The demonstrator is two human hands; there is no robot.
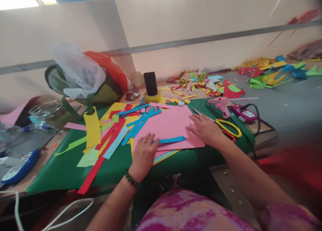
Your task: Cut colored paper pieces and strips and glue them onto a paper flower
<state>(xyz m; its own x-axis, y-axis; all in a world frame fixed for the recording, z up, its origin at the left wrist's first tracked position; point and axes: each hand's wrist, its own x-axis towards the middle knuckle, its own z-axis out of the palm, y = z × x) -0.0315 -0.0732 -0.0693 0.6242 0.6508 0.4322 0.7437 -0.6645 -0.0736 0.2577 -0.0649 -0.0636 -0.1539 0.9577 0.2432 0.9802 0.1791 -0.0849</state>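
My left hand (144,154) lies flat, fingers stretched out, on the near left corner of a pink paper sheet (171,123). It wears a ring and a dark bead bracelet. A blue paper strip (172,139) lies on the pink sheet between my hands, just right of the left fingertips. My right hand (206,129) rests flat on the sheet's right edge with fingers spread, holding nothing. Yellow-handled scissors (228,127) lie just right of that hand. Several blue strips (141,122), red strips (100,157) and a yellow strip (92,128) are scattered on the green mat (65,170).
A pink glue gun (221,104) and a purple device (244,113) with a black cable sit at the right. A dark phone (151,84) stands in a yellow tape roll. Bags (83,76) are heaped back left. Paper scraps (193,80) cover the far table and floor.
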